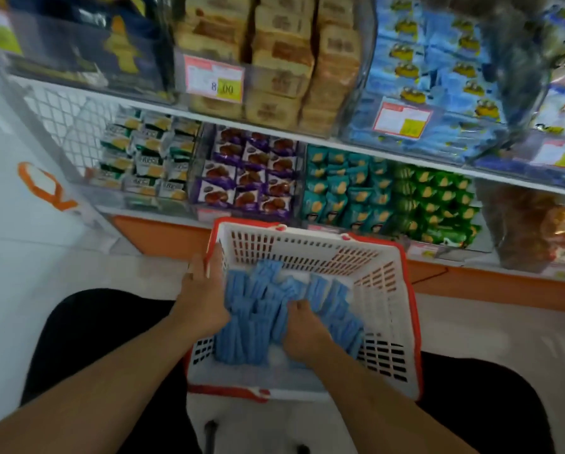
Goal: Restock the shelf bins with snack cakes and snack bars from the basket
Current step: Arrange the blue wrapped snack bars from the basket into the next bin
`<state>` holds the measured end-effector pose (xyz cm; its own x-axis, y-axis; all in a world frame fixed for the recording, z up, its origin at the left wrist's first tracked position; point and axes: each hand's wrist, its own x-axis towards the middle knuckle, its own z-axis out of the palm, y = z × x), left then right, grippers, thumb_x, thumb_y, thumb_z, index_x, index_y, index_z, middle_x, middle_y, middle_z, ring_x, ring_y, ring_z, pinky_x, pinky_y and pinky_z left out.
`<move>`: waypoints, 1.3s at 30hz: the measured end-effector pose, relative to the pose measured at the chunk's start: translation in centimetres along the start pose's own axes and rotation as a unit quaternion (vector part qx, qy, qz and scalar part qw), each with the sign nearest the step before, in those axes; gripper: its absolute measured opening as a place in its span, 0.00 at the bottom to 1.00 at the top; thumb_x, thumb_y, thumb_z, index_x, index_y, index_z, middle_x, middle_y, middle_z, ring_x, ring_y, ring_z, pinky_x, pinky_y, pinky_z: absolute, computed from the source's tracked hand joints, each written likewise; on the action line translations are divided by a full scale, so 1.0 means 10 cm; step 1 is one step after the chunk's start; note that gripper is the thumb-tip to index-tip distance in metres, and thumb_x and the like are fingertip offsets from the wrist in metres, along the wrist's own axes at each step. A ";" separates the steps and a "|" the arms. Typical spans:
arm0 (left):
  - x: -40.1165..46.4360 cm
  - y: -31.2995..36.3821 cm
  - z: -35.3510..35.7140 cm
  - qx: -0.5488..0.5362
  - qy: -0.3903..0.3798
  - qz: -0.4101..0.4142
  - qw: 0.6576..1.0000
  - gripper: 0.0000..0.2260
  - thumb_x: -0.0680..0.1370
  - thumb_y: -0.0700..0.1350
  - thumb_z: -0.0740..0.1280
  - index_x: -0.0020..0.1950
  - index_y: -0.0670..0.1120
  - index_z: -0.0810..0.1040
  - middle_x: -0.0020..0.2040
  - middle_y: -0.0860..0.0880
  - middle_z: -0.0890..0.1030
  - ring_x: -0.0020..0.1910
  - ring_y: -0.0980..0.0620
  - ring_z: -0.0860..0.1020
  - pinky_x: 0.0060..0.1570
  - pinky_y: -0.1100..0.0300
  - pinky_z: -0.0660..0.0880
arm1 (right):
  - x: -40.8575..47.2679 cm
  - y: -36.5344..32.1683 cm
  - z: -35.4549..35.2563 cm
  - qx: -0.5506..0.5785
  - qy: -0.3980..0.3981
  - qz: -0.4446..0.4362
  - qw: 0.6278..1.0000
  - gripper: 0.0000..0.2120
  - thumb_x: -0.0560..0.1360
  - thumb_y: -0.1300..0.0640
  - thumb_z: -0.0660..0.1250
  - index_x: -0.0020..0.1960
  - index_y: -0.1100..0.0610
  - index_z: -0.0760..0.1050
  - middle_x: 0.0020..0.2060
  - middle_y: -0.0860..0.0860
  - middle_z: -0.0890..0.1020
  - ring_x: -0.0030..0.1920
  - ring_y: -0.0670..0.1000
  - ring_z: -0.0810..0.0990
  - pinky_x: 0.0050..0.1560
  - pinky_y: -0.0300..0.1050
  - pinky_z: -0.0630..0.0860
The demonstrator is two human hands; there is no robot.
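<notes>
Left to right. Left hand (206, 298): fingers extended, flat against the left side of the blue snack bars (258, 309), grasping nothing; fingertips reach the left rim of the basket (389, 290). Bars: a loose pile inside the white, red-rimmed basket on the floor in front of the shelf. Judged light, thin, film-wrapped, thus slippery and apt to fan apart; best taken as a bundle, squeezed from both sides at mid-length. Right hand (302, 326): fingers curled down into the centre of the pile, apparently gathering several bars; exact no. held cannot be told. Pile lies between and under both hands. Blue-pack bin (438, 93), upper shelf at right, looks the likely destination.
</notes>
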<state>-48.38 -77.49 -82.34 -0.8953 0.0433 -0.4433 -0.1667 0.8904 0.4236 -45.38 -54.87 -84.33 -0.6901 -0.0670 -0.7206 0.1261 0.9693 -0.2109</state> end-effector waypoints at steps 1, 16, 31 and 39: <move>0.03 -0.02 0.04 -0.021 0.008 0.012 1.000 0.61 0.72 0.48 0.77 0.79 0.60 0.24 0.82 0.44 0.41 0.73 0.32 0.64 0.70 0.39 0.70 | 0.06 -0.05 0.03 -0.004 -0.021 -0.009 1.000 0.32 0.80 0.55 0.67 0.79 0.59 0.57 0.74 0.60 0.60 0.68 0.65 0.72 0.65 0.58 0.75; 0.02 0.06 0.04 0.034 0.024 -0.003 0.999 0.62 0.71 0.38 0.76 0.79 0.57 0.26 0.78 0.48 0.46 0.68 0.37 0.68 0.63 0.41 0.77 | 0.29 -0.19 0.48 0.098 -0.040 0.011 0.994 0.08 0.79 0.58 0.67 0.56 0.60 0.79 0.52 0.55 0.82 0.52 0.54 0.81 0.49 0.45 0.78; -0.37 0.81 -0.69 -0.011 0.069 0.097 0.993 0.37 0.72 0.41 0.74 0.79 0.51 0.62 0.77 0.52 0.53 0.76 0.46 0.58 0.76 0.50 0.65 | -1.29 0.23 -1.23 0.369 0.172 -0.129 0.904 0.23 0.69 0.73 0.74 0.56 0.50 0.78 0.53 0.45 0.81 0.50 0.39 0.82 0.43 0.39 0.82; -0.90 2.20 -1.62 -0.148 -0.015 0.245 0.958 0.16 0.81 0.56 0.71 0.68 0.61 0.75 0.59 0.64 0.79 0.57 0.66 0.78 0.55 0.66 0.75 | -2.01 0.41 -2.13 0.422 0.187 -0.251 0.850 0.30 0.76 0.69 0.74 0.71 0.45 0.72 0.54 0.45 0.81 0.53 0.49 0.84 0.49 0.44 0.80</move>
<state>-50.70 -65.58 -56.25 -0.8845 0.4399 -0.1554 0.1564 0.5933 0.7896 -46.18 -44.50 -56.69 -0.9668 -0.1895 -0.1716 0.1059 0.3141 -0.9435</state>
